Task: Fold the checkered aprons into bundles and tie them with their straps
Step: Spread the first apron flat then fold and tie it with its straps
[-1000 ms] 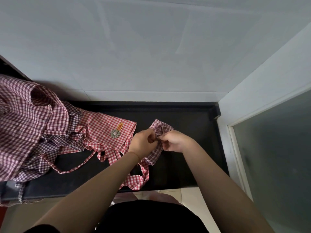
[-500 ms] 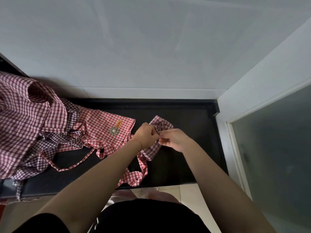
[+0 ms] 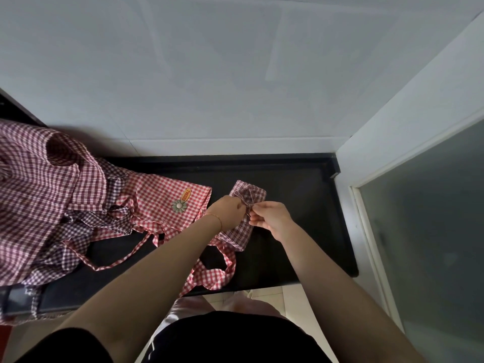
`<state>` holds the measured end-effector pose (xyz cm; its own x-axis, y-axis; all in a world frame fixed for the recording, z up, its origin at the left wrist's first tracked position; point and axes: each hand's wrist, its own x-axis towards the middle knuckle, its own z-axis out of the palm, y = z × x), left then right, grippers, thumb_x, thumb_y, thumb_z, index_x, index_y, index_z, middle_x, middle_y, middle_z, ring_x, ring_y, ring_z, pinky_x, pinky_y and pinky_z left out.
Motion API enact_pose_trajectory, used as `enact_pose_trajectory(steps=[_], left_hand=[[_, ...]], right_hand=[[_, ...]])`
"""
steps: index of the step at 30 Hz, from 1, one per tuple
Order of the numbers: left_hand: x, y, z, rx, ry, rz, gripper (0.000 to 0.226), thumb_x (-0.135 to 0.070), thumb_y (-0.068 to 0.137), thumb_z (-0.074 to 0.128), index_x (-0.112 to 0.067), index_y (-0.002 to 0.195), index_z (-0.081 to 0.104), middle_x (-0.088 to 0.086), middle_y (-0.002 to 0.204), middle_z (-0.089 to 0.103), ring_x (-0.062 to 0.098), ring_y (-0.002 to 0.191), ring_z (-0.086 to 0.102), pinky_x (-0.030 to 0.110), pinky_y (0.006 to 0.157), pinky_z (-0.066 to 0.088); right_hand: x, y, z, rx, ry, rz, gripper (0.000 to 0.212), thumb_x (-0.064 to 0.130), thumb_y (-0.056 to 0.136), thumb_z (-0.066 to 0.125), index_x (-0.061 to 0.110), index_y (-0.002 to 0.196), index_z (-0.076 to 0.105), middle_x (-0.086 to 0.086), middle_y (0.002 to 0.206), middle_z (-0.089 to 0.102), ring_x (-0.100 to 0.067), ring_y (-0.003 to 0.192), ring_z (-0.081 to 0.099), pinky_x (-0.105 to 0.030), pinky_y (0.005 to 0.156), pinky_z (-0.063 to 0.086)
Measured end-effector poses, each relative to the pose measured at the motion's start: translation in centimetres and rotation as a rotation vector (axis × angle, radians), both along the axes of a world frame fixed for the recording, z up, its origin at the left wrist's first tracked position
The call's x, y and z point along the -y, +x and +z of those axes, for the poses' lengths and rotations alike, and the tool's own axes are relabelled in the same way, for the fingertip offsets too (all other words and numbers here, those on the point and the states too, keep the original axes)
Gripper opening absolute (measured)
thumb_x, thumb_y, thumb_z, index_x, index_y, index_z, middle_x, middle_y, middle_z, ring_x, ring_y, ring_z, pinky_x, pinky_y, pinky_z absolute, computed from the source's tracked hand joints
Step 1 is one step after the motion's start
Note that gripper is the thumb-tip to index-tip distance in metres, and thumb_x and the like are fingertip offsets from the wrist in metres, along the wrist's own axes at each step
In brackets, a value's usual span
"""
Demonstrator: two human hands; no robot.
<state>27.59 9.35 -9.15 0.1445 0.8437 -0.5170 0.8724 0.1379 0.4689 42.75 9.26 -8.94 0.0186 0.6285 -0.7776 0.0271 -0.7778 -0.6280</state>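
A small folded bundle of dark-red checkered apron (image 3: 250, 196) lies on the black counter (image 3: 296, 218). My left hand (image 3: 229, 210) and my right hand (image 3: 271, 217) meet over its middle, each pinching an end of its thin strap (image 3: 248, 207) where it crosses the bundle. To the left a bright red checkered apron (image 3: 167, 203) with a flower patch and an orange label lies spread out, its straps (image 3: 125, 255) trailing toward the counter's front edge. Further left sits a heap of darker checkered aprons (image 3: 39, 195).
A white wall (image 3: 235, 74) rises right behind the counter. A white frame with a frosted glass panel (image 3: 429, 218) stands at the right end. A red strap loop (image 3: 217, 271) hangs over the front edge above pale floor tiles.
Both hands have shifted slightly toward the wall and stay joined on the strap. The bundle lies more exposed beyond the fingers, with the strap drawn across it.
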Motion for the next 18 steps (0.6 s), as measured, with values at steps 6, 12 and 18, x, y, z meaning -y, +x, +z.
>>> enact_pose_trajectory(steps=[6, 12, 18], left_hand=[[1.0, -2.4, 0.3, 0.045, -0.176, 0.028, 0.039, -0.032, 0.105, 0.043, -0.015, 0.072, 0.054, 0.000, 0.070, 0.048, 0.013, 0.067, 0.045, 0.028, 0.067, 0.042], [-0.6, -2.9, 0.9, -0.076, -0.274, -0.002, 0.040, -0.041, 0.102, 0.045, -0.013, 0.074, 0.054, -0.001, 0.070, 0.049, 0.011, 0.063, 0.045, 0.025, 0.069, 0.042], [-2.4, -1.3, 0.7, 0.297, -0.243, 0.497, 0.069, -0.035, 0.094, 0.062, -0.005, 0.146, 0.029, 0.013, 0.127, 0.054, 0.015, 0.091, 0.057, 0.024, 0.074, 0.049]], right_hand=[[-0.1, -0.3, -1.4, 0.296, 0.089, -0.075, 0.009, 0.008, 0.098, 0.059, 0.007, 0.102, 0.066, -0.010, 0.090, 0.069, -0.018, 0.075, 0.067, -0.031, 0.071, 0.061], [-0.3, -0.6, -1.0, 0.222, 0.084, 0.046, 0.011, 0.011, 0.099, 0.059, 0.007, 0.107, 0.065, -0.012, 0.089, 0.070, -0.020, 0.076, 0.069, -0.028, 0.062, 0.059], [-1.0, -0.6, -0.8, 0.177, 0.078, 0.020, 0.012, 0.015, 0.093, 0.069, 0.006, 0.101, 0.066, -0.013, 0.088, 0.071, -0.020, 0.076, 0.070, -0.031, 0.068, 0.062]])
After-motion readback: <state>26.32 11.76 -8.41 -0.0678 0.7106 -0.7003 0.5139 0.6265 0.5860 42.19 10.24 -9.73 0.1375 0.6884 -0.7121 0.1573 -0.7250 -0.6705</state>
